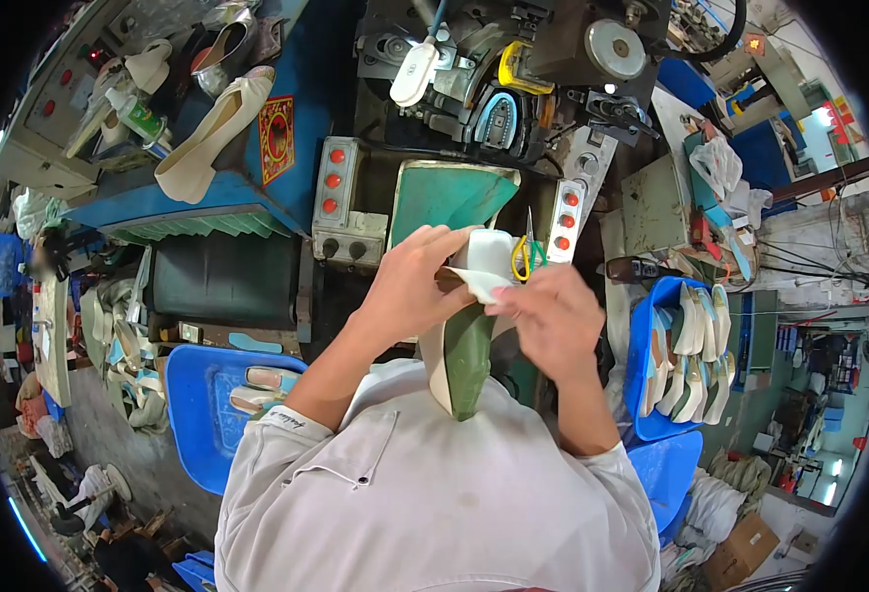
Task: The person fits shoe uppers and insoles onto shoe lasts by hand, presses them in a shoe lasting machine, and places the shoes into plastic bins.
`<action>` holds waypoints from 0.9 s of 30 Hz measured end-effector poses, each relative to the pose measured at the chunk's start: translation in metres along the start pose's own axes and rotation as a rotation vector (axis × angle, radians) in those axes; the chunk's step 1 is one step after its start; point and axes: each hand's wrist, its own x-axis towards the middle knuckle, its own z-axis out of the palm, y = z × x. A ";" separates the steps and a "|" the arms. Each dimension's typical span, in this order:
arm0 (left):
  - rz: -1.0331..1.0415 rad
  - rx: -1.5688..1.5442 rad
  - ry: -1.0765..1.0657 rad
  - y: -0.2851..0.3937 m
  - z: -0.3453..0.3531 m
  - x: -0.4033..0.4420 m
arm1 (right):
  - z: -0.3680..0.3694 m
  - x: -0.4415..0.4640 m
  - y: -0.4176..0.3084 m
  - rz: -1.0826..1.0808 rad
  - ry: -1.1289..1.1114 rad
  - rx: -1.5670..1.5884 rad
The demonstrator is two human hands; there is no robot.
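The left hand (415, 281) clasps the cream upper (476, 280) between thumb and fingers; the right hand (558, 321) pinches its edge. The upper is between the hands, around a green last (468, 365) that reaches down toward the person's shirt (454, 483). Just beyond the hands are scissors (522, 259) and a green tray (444, 197). Farther out, blue bins lie on both sides, the right one (640, 345) and the left one (197, 424) each holding shoes.

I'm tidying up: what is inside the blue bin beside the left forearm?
A few pale shoes lie at the blue bin's right side. Whatever is beneath them, or under the left forearm and sleeve, is covered.
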 end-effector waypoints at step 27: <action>-0.427 -0.554 0.136 -0.040 0.039 0.041 | 0.073 -0.056 0.049 1.103 0.089 1.099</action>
